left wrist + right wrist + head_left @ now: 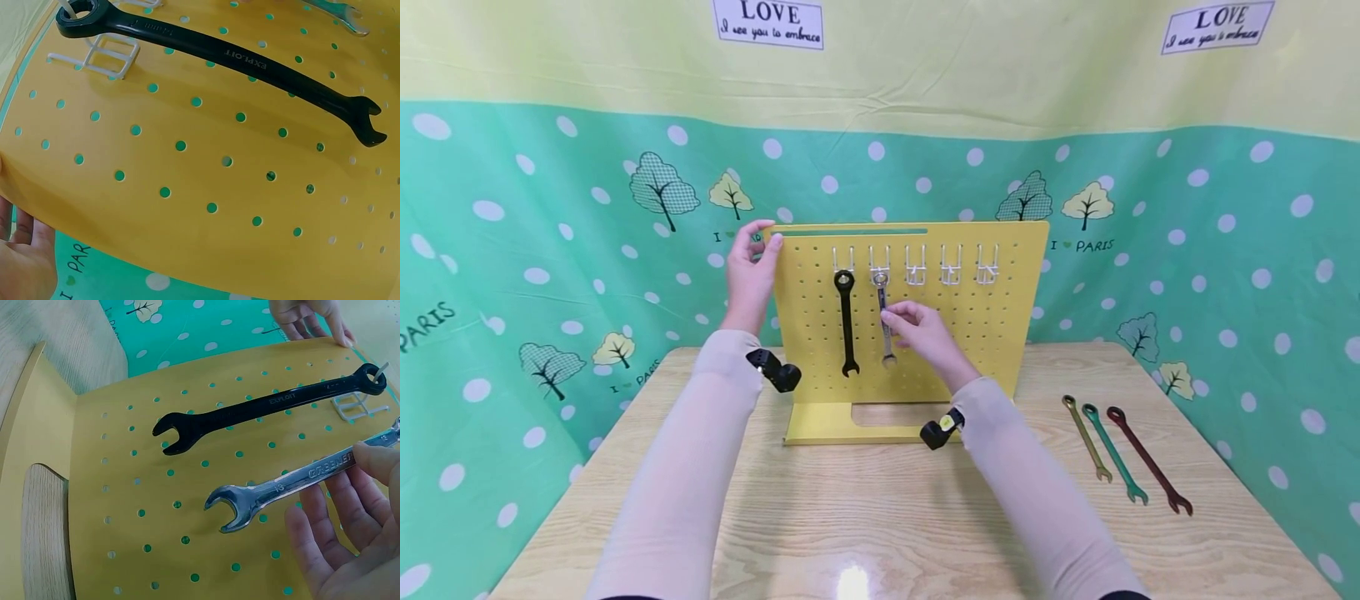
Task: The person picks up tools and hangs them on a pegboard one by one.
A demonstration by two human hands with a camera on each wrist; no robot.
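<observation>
Nearest are 2 pale sleeves (692, 467), each with 1 black wrist camera (782, 375); in the head view, the right-hand camera covers part of the pegboard's yellow base (820, 425). To the right on the table lie 3 loose wrenches, side by side and apart: gold (1086, 437), green (1113, 451) and dark red (1148, 460).

Farther in, the right hand (928, 337) pinches the silver wrench (294, 482) by its shank between thumb and fingers, hiding part of it. That wrench points down in front of the yellow pegboard (985, 350), ring end at the 2nd hook from the left; whether it is fully hooked I cannot tell. Just left of it, the black wrench (847, 325) hangs from the 1st hook. The left hand (750, 275) grips the board's upper left corner, thumb in front, fingers behind.

The table (805, 525) has a light wood grain. Behind rises a green and yellow curtain (535, 233) printed with dots, trees and 2 LOVE panels.

Count: 5 wrenches, 5 white wire hooks (951, 269), 1 pegboard.
</observation>
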